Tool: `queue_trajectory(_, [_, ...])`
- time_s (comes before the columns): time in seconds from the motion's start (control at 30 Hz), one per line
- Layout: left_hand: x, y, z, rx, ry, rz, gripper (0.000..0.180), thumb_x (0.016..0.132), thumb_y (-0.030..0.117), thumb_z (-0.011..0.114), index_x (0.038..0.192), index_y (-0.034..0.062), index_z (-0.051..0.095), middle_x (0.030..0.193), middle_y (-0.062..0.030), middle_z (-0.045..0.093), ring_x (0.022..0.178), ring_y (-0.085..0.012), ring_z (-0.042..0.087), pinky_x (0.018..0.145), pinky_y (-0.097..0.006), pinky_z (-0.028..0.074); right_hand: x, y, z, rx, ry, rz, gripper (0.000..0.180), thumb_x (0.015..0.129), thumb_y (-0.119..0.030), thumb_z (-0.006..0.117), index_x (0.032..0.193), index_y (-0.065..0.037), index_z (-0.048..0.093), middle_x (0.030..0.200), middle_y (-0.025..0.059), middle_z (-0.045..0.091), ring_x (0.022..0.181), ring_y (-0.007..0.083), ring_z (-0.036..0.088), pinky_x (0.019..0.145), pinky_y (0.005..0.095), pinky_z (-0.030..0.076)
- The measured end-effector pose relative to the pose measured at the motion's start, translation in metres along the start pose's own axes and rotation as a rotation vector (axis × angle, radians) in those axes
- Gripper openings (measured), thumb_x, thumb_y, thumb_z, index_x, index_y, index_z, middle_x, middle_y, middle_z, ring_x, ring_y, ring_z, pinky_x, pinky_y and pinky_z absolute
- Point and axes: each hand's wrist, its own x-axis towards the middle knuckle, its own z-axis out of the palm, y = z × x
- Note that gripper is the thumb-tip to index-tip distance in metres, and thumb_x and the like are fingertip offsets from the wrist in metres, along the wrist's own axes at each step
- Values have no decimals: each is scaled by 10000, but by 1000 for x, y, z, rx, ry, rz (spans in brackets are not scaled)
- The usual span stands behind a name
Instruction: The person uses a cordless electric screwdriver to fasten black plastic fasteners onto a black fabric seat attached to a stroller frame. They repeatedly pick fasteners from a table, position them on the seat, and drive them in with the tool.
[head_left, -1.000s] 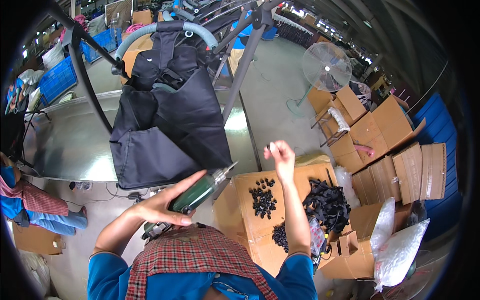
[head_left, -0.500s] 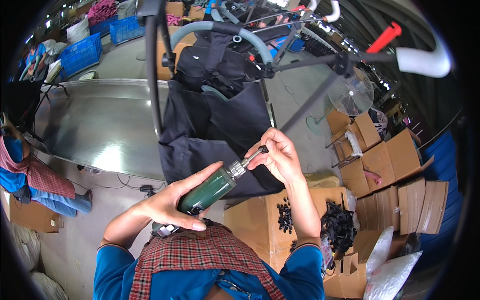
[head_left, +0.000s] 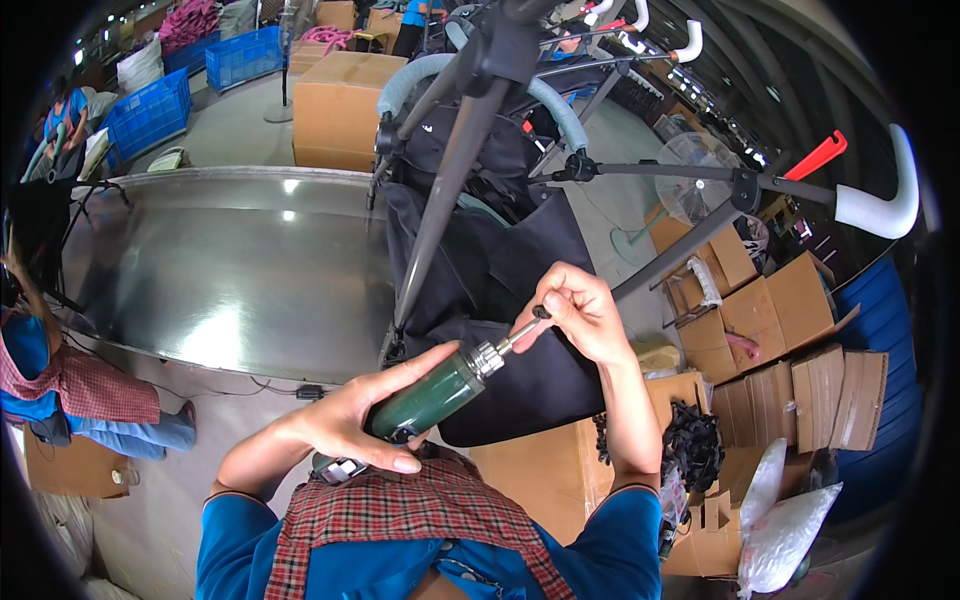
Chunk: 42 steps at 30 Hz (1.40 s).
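My left hand (head_left: 345,415) is wrapped round the green body of an electric screwdriver (head_left: 432,396), which points up to the right. At the end of its metal bit is a small black piece (head_left: 541,312), pinched between the thumb and fingers of my right hand (head_left: 582,315); its exact kind is too small to tell. Just beyond both hands stands a stroller with a black fabric seat (head_left: 520,375), grey tubes and white curved handles (head_left: 880,200). A dark frame tube (head_left: 450,190) slants across the seat.
A shiny metal table (head_left: 230,270) reaches left behind the stroller. To my right, a cardboard box (head_left: 540,455) bears a heap of black parts (head_left: 690,445). More cartons (head_left: 780,310) and a fan (head_left: 695,180) stand beyond. A co-worker in a checked apron (head_left: 100,385) is at the left.
The stroller appears farther right, and its near tube now slants across the seat. Both hands, with the screwdriver and the black piece, sit slightly farther right and lower in view.
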Motion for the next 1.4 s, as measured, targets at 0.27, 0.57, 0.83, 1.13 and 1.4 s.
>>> queue_trajectory(0.27, [0, -3, -15, 87, -39, 36, 1078, 819, 68, 795, 1600, 113, 53, 1003, -48, 614, 820, -101, 583, 752, -271, 494, 6, -5, 5, -26, 29, 47, 166, 1030, -122, 520, 950, 24, 512, 867, 177, 706, 773, 270, 739, 698, 354, 620])
queue_trajectory(0.57, [-10, -10, -36, -144, -110, 166, 1202, 713, 76, 848, 1588, 46, 24, 1081, -152, 629, 782, -145, 612, 700, -293, 514, 51, -10, 6, 51, -78, -163, 235, 1019, -202, 557, 1054, 30, 553, 1033, 188, 704, 947, 266, 716, 834, 384, 575])
queue_trajectory(0.83, [-32, -1, -37, -215, 20, 252, 1222, 698, 70, 847, 1583, 31, 4, 1052, -189, 629, 691, -183, 624, 694, -312, 516, 110, 200, -53, -1273, 398, 193, 554, 867, -310, 691, 1237, 84, 566, 1018, 293, 651, 931, 402, 667, 880, 465, 523])
queue_trajectory(1.13, [-48, -5, -52, -376, 135, 437, 1260, 681, 68, 825, 1586, 91, -52, 898, -234, 605, 579, -204, 603, 528, -308, 470, 159, -52, 11, -741, 668, -666, 79, 883, -9, 637, 944, 36, 660, 835, 2, 656, 793, 64, 557, 733, 229, 453])
queue_trajectory(1.4, [-44, 0, -57, -385, 197, 452, 1237, 684, 85, 816, 1592, 103, -25, 932, -208, 609, 587, -206, 607, 516, -320, 470, 186, -68, -1, -489, -127, -631, 331, 793, 43, 706, 1085, -24, 565, 980, 116, 640, 954, 226, 629, 1028, 486, 461])
